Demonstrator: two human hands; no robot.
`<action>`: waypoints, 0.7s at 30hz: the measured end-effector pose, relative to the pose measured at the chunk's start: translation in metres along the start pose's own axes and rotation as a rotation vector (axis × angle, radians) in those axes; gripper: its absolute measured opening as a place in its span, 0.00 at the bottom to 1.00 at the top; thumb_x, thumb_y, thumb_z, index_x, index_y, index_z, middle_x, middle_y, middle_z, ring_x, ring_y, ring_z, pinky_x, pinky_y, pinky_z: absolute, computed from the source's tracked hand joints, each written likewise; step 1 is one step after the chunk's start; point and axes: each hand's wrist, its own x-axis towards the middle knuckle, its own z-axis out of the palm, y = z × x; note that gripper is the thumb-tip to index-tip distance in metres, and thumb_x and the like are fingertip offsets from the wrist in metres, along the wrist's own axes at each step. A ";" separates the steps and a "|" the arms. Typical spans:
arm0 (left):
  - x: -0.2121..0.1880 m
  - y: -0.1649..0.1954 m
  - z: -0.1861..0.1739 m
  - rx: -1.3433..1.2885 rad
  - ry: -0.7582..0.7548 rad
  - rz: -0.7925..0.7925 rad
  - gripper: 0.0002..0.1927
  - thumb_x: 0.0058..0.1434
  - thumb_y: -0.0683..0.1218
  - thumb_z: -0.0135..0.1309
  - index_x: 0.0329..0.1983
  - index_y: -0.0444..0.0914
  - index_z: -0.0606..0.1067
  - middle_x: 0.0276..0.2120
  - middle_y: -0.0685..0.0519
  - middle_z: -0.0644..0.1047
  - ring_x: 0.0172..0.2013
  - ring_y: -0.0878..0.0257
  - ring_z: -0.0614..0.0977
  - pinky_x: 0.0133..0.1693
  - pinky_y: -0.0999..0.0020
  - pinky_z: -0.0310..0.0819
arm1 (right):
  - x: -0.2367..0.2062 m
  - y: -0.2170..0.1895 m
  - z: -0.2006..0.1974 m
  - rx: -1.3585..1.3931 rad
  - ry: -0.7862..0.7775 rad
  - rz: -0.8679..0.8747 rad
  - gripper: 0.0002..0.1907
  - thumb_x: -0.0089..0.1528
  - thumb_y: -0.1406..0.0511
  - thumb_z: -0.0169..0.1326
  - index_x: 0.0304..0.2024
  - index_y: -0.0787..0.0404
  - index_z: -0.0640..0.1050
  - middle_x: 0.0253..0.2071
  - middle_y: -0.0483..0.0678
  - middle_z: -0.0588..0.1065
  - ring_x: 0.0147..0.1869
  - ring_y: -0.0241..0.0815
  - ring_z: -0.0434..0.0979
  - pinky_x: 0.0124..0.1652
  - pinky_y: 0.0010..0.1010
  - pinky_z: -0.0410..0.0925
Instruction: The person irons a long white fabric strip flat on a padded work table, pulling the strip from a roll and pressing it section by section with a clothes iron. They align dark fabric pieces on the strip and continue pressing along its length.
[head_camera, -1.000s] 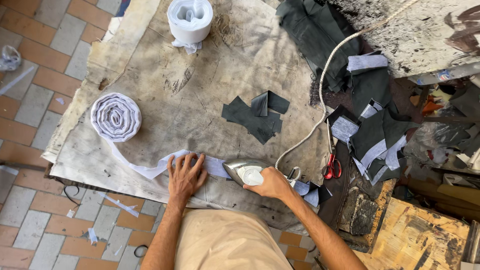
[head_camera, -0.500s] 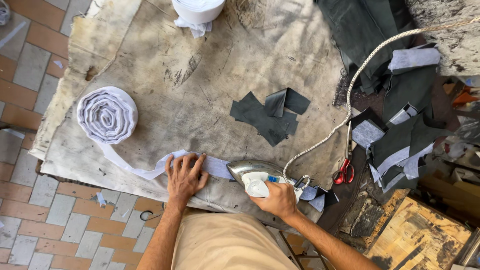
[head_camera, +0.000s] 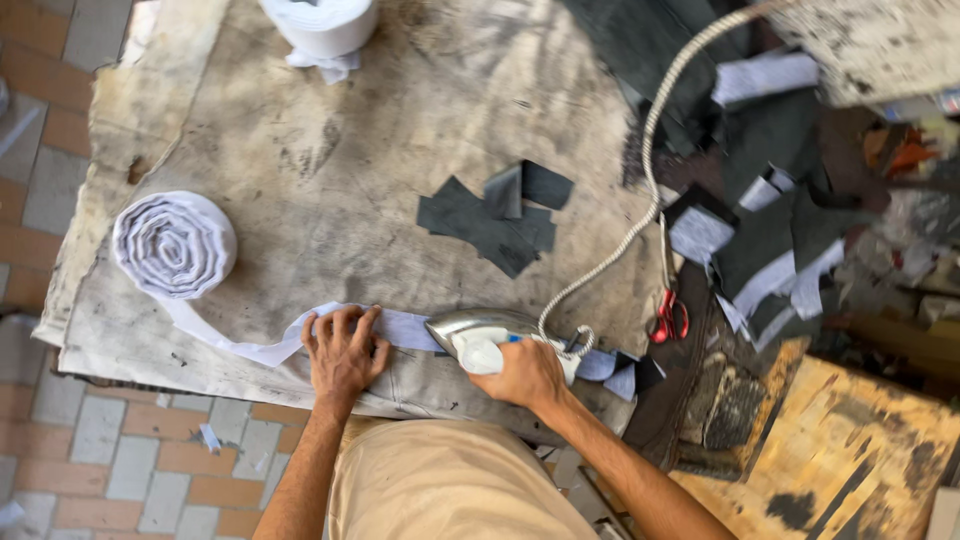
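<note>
Since half a second ago, nothing much has shifted: the left hand (head_camera: 343, 350) stays flat, fingers spread, pressing the white fabric strip (head_camera: 405, 328) onto the stained cloth pad (head_camera: 330, 150). The right hand (head_camera: 527, 373) keeps gripping the handle of the metal iron (head_camera: 478, 329), which sits on the strip just right of the left hand. The strip runs left to a white roll (head_camera: 173, 245).

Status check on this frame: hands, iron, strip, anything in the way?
Left hand flat on white strip. Right hand grips iron, sole on strip. Cord trails clear; dark scraps apart.
</note>
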 end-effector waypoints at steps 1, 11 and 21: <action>0.002 0.001 -0.001 0.008 0.010 0.004 0.21 0.57 0.52 0.56 0.56 0.52 0.78 0.50 0.58 0.73 0.56 0.56 0.71 0.70 0.47 0.48 | 0.001 0.001 -0.001 0.027 -0.011 0.042 0.19 0.47 0.51 0.69 0.24 0.60 0.86 0.22 0.58 0.79 0.26 0.56 0.81 0.28 0.42 0.73; 0.003 0.004 -0.002 0.032 0.063 0.096 0.26 0.59 0.57 0.56 0.62 0.51 0.75 0.57 0.50 0.71 0.61 0.45 0.66 0.68 0.41 0.49 | -0.067 0.079 -0.044 0.207 0.159 -0.247 0.28 0.49 0.46 0.73 0.24 0.64 0.82 0.23 0.54 0.79 0.27 0.49 0.80 0.31 0.36 0.71; -0.001 0.014 -0.005 0.128 0.134 0.134 0.21 0.68 0.54 0.52 0.64 0.51 0.76 0.57 0.52 0.71 0.62 0.53 0.68 0.68 0.48 0.49 | -0.208 0.193 -0.154 0.056 0.397 0.484 0.33 0.43 0.44 0.72 0.35 0.65 0.85 0.31 0.54 0.84 0.32 0.42 0.85 0.33 0.33 0.74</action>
